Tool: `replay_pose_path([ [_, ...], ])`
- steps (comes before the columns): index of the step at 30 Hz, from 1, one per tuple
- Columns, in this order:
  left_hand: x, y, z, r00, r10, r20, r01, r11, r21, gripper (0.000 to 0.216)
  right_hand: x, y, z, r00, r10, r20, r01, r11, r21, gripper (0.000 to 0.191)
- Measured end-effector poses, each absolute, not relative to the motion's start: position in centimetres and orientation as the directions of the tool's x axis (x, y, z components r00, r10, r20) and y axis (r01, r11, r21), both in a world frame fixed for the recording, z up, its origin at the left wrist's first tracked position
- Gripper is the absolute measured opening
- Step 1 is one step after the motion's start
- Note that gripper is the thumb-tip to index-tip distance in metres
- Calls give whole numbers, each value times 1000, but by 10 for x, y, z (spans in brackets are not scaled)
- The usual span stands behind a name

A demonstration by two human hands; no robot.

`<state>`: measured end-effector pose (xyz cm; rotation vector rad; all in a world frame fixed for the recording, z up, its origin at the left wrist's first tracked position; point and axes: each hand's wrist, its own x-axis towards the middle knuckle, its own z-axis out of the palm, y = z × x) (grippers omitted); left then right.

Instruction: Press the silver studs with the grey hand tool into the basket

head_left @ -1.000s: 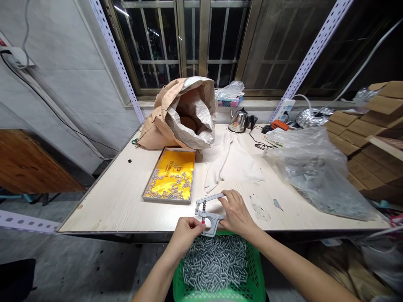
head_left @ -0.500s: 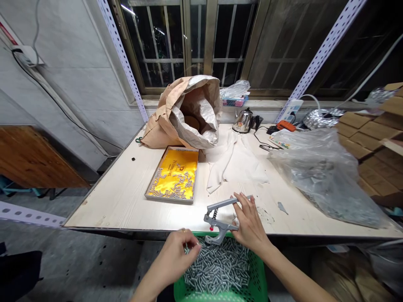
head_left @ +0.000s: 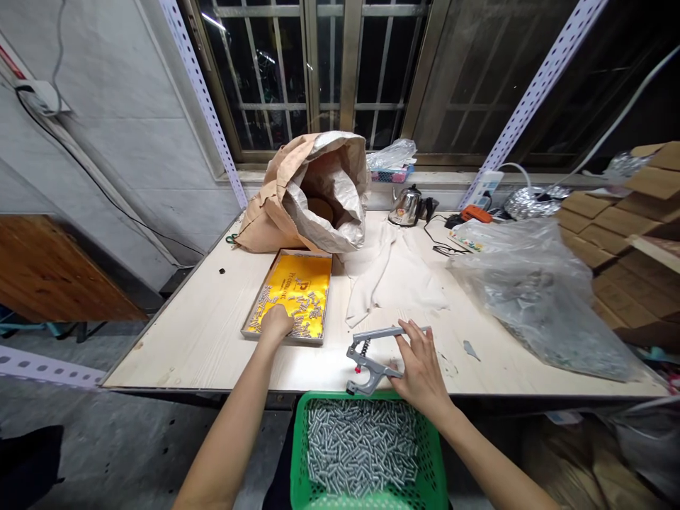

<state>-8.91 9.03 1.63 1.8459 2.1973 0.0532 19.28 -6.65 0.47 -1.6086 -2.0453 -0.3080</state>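
Observation:
My left hand (head_left: 277, 323) reaches into a shallow box (head_left: 283, 341), over small silvery metal pieces (head_left: 314, 309) scattered on a yellow printed sheet (head_left: 297, 271). Its fingers are curled together and point down; whatever they pinch is hidden. In my right hand (head_left: 421, 367) is a grey pair of snap-fastener pliers (head_left: 376, 369), its handles spread apart and a spring and a small red part showing near the jaws. The pliers' jaws hang just past the table's front edge, above a green basket (head_left: 298, 453) filled with silvery screw-like pieces (head_left: 364, 446).
Behind the box lies an open paper sack (head_left: 276, 205). A white cloth (head_left: 396, 280), a kettle (head_left: 406, 205) and black-framed glasses (head_left: 451, 249) are further back. On the right, a clear plastic bag (head_left: 536, 297) lies before stacked cardboard boxes (head_left: 616, 241).
My left hand has moved from above the green basket forward and left into the shallow box. My right hand still holds the pliers in nearly the same place.

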Motion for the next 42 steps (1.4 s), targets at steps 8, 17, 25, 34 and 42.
replay_pose_path([
  [8,-86,72,14,-122,985,-123,974,142,174,24,186,-50,5,-107,850,515,964,216,-156,54],
  [17,-85,62,9,-127,992,14,962,120,244,26,177,-31,12,-88,855,511,956,218,-199,58],
  [25,-87,81,9,-84,996,-25,968,88,233,26,174,-29,9,-105,857,505,956,227,-186,60],
  [34,-95,84,14,-69,995,-69,945,88,315,17,177,-29,10,-97,865,493,960,212,-181,59],
  [42,-58,20,22,107,980,-165,207,141,968,26,173,-27,14,-125,858,499,952,245,-184,62],
])
